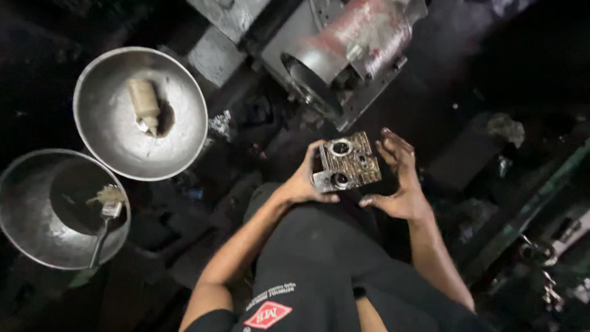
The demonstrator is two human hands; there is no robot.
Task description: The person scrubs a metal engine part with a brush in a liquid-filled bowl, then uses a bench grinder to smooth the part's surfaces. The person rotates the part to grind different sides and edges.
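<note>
Grimy repair workshop: engine block, oily floor

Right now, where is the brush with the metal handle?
In the head view the brush is at the far left, lying in the lower metal bowl, its bristles toward the bowl's middle. It is just below the upper bowl, which holds a small bottle.

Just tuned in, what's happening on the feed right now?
A person holds a greasy metal engine part with round bores over their lap. The left hand grips its left edge; the right hand cups its right side, fingers spread. To the left sit two steel bowls: the upper bowl holds a small bottle, the lower bowl a brush. A larger engine casing lies ahead.
</note>
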